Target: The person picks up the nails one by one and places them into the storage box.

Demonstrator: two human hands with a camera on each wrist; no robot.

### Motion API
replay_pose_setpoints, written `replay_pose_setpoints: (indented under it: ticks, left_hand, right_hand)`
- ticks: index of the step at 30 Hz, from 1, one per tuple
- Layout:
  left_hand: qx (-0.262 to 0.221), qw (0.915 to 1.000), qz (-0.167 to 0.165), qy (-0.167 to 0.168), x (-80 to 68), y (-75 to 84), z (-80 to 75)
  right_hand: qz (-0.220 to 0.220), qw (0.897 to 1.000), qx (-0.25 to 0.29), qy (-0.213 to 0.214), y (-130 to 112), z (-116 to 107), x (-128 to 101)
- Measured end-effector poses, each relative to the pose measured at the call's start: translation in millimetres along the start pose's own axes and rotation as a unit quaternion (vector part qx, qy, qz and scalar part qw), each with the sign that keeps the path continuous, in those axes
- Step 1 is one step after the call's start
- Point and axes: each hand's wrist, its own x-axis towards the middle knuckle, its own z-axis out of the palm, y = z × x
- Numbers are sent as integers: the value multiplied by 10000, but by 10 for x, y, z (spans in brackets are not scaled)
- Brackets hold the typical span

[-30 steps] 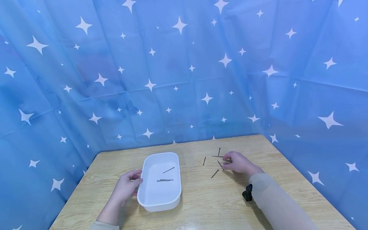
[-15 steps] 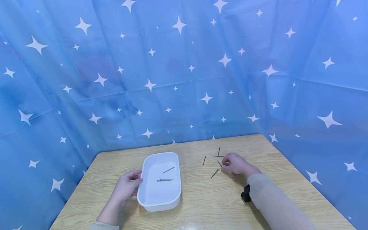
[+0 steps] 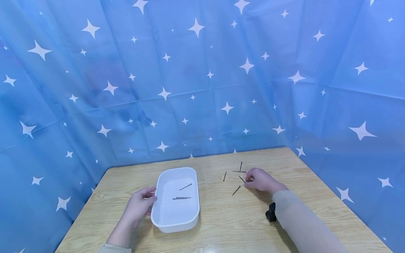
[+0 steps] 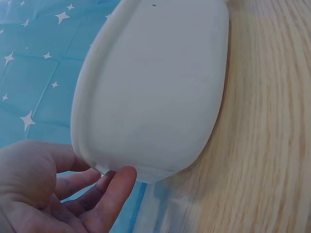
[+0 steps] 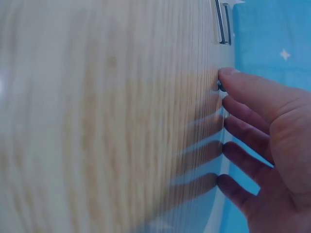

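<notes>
Your left hand [image 3: 138,206] rests against the near-left side of the white tray [image 3: 164,221], fingers loosely curved on its wall and not wrapped round it. Three nails [image 3: 181,198] lie inside the tray. Your right hand [image 3: 261,180] sits on the wooden table [image 3: 221,225] among four loose nails, its fingertips [image 5: 232,79] pressed down on the end of one nail [image 3: 242,179]; whether they pinch it I cannot tell. A small black object [image 3: 270,212] lies by your right sleeve
</notes>
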Motion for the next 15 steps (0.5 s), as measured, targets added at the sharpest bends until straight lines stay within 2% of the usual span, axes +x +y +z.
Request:
replay_pose_setpoints:
  ticks: [15]
  left_hand:
    - [-81,10000,38,-35,1,-2,-10]
  right_hand:
    - [80,9999,-88,-5,0,-16,-11]
